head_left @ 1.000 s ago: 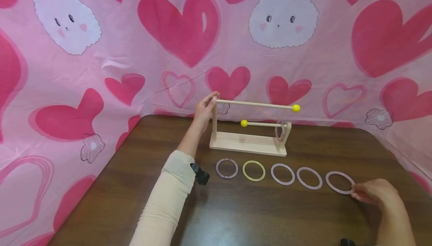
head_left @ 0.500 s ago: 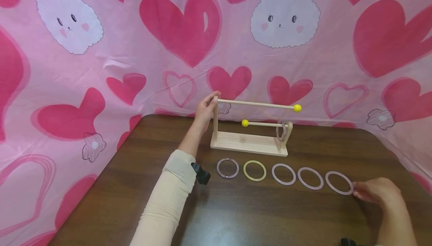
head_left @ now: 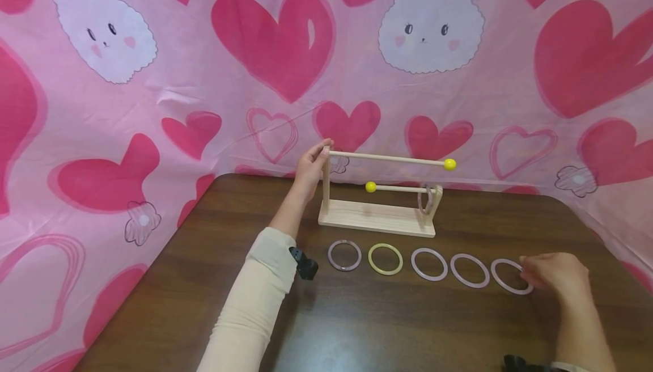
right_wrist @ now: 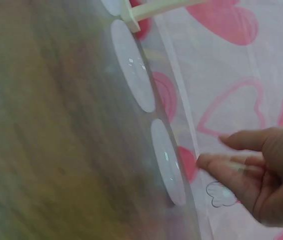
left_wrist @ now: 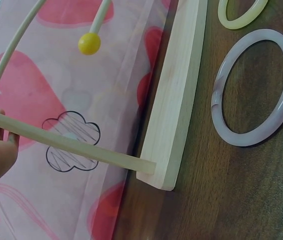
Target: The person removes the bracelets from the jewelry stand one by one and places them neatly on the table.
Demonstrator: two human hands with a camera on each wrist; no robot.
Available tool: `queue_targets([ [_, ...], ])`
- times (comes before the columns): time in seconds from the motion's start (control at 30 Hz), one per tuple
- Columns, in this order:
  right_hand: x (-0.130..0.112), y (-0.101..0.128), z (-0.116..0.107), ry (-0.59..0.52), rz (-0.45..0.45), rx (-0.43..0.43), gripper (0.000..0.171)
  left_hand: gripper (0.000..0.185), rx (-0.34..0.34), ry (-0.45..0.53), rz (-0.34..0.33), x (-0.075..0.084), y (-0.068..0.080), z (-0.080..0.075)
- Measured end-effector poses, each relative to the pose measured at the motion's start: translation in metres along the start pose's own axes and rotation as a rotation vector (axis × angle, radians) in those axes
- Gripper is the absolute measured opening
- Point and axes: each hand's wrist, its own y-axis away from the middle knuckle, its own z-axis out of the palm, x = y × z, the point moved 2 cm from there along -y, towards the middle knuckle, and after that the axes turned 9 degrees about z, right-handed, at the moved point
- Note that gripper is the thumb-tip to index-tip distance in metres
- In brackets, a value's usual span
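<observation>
My left hand [head_left: 308, 170] grips the top of the tall post of a wooden bangle stand [head_left: 377, 219], its thumb against the post. The stand has two rods tipped with yellow balls, and a pale purple bangle [head_left: 419, 201] hangs on the short lower rod. At the right end of a row on the table, my right hand [head_left: 558, 275] is over the near-right edge of a lilac bangle [head_left: 493, 270], covering part of it. In the right wrist view, thumb and fingers of that hand [right_wrist: 261, 175] are apart, with nothing between them.
More bangles lie flat in the row before the stand: a marbled purple one [head_left: 330, 256], a yellow one [head_left: 370, 258] and two lilac ones [head_left: 413, 264]. Behind the brown table [head_left: 388, 326] hangs a pink cloth [head_left: 245, 77] with hearts and rabbits.
My right hand has left the outer edge of the rightmost bangle and shifted left and slightly up, over it. The left hand keeps its grip on the stand, which has not moved.
</observation>
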Motion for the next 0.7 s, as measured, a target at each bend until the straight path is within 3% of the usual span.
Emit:
queue_targets([
  [0.3,-0.016,-0.003,0.013,-0.006,-0.104,0.246,0.049,0.035,-0.001,0.002,0.013,-0.001,-0.001,0.000],
  [0.7,-0.034,-0.003,0.022,-0.105,-0.110,0.321,0.052,0.035,0.001,0.000,0.001,-0.002,0.000,0.000],
])
